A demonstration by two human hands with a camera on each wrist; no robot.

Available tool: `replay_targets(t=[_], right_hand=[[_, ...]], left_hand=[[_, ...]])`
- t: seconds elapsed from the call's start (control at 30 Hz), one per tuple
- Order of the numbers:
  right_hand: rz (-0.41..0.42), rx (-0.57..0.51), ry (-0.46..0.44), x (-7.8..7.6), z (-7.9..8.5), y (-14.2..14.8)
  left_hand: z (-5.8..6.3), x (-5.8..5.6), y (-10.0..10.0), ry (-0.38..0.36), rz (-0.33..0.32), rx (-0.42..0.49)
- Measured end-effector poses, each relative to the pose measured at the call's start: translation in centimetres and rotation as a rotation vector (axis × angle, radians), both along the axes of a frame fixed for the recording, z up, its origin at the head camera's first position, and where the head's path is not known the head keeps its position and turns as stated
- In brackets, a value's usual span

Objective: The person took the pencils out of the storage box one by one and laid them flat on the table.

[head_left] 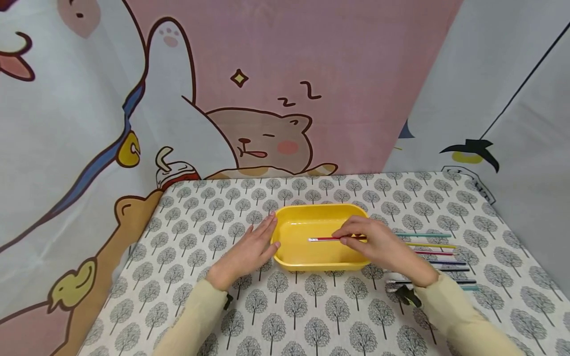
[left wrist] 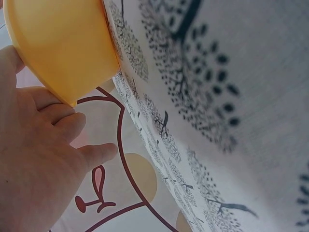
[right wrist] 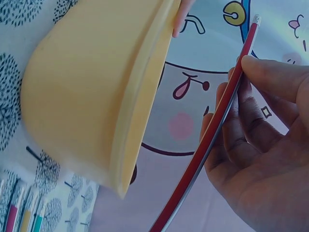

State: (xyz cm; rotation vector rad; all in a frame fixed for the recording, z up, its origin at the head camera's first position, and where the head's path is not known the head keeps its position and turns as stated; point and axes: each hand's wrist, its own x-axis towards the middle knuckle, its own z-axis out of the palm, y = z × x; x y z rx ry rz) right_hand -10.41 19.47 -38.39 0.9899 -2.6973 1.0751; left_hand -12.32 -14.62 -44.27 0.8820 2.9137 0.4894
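Note:
My right hand (head_left: 376,242) pinches a red pencil (head_left: 327,239) between thumb and fingers, above the yellow plastic basin (head_left: 320,267). In the right wrist view the pencil (right wrist: 205,145) slants up to a pale eraser end, with the thumb pressed on it near that end. Nothing else shows inside the basin, though the right hand covers part of it. My left hand (head_left: 247,253) rests against the basin's left side, fingers along the rim and thumb over the edge. The left wrist view shows the left hand (left wrist: 43,150) touching the basin's rim (left wrist: 72,99).
Several pencils lie side by side on the right, among them a teal pencil (head_left: 425,235) and a yellow pencil (head_left: 434,245); the right forearm partly hides them. A tree-print cloth (head_left: 294,309) covers the table. A cartoon-printed curtain (head_left: 347,89) stands behind it.

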Motion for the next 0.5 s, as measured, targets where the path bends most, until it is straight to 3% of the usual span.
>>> replay_targets(t=[0.5], right_hand=[[-0.091, 0.046, 0.061, 2.0, 0.4, 3.5]], left_hand=[[-0.1, 0.0, 0.0, -0.012, 0.005, -0.010]])
